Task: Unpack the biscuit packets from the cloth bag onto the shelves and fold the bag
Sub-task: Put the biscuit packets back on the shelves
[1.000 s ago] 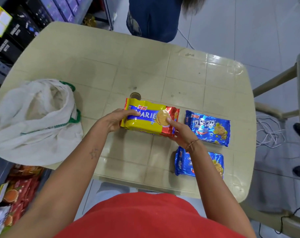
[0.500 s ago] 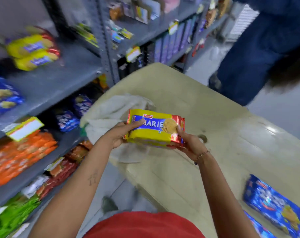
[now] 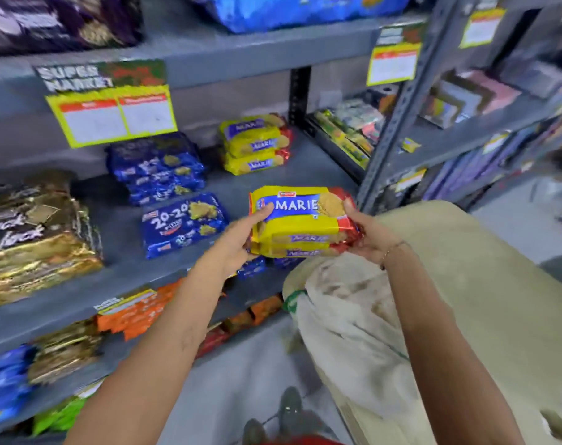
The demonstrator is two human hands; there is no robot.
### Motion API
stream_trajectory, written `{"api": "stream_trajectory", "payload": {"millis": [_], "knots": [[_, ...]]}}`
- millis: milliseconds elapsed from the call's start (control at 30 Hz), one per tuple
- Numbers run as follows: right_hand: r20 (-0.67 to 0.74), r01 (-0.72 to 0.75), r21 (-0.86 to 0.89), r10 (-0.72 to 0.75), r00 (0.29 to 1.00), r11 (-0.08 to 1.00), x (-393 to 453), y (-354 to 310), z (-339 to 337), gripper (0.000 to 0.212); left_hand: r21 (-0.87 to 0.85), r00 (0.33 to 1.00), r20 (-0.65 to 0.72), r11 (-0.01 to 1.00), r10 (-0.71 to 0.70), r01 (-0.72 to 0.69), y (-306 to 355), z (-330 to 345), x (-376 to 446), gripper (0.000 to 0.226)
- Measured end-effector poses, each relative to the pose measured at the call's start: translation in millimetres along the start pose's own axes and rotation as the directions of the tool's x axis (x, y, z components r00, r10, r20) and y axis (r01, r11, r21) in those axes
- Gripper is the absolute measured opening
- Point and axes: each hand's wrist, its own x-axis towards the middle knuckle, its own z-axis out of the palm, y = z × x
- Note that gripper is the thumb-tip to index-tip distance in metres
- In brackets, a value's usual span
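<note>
1. Left thumb (image 3: 266, 209) pressed flat on the blue band of the top Marie packet (image 3: 300, 213), the other fingers curled underneath, out of sight; left hand (image 3: 237, 242) gripping the left end of the stack.
2. Right thumb (image 3: 350, 208) laid over the red right end of the same packet, remaining fingers wrapped below; right hand (image 3: 369, 239) gripping that end, a thin bracelet (image 3: 392, 250) on the wrist.
3. Held between the two hands: what looks like three yellow Marie packets stacked flat, level, at the front edge of the middle shelf (image 3: 234, 184); contact with the shelf board impossible to tell.
4. Just left of the held stack, lying on that shelf: a blue 20-20 packet (image 3: 183, 223), with a pile of similar blue packets (image 3: 157, 168) behind it.
5. Further back on the same shelf: another stack of Marie packets (image 3: 257, 144), well apart from the held one.
6. At the far left of the shelf: gold-wrapped packs (image 3: 32, 232).
7. Below the right forearm: the white cloth bag (image 3: 347, 322), slumped on the near corner of the beige table (image 3: 498, 300), its green trim at the table edge.
8. Above, hanging from the upper shelf edge: a yellow price label (image 3: 112, 114).
</note>
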Motion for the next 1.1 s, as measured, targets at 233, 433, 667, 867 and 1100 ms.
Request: {"api": "stream_trajectory", "payload": {"millis": [233,433,667,867,1100], "knots": [[-0.016,-0.048,-0.120,0.047,0.999,0.992,93,-51,24,0.057,-0.173,0.985,-0.170,0.983,0.032,-0.062,34,-15,51,0.040],[-0.014,-0.052,-0.153,0.050,0.999,0.987,150,-68,27,0.056,-0.259,0.956,-0.292,0.961,0.013,-0.092,39,-18,88,0.052],[0.024,-0.043,-0.134,0.046,0.999,0.990,177,-73,21,0.045,-0.329,0.957,-0.291,0.938,0.006,-0.106,38,-15,111,0.020],[0.012,-0.060,-0.132,0.062,0.998,0.989,188,-75,14,0.039,-0.328,0.955,-0.295,0.941,-0.015,-0.086,35,-10,117,0.030],[-0.017,-0.024,-0.122,0.022,1.000,0.992,180,-73,14,0.046,-0.294,0.950,-0.310,0.948,0.027,-0.123,31,-9,112,0.063]]}}
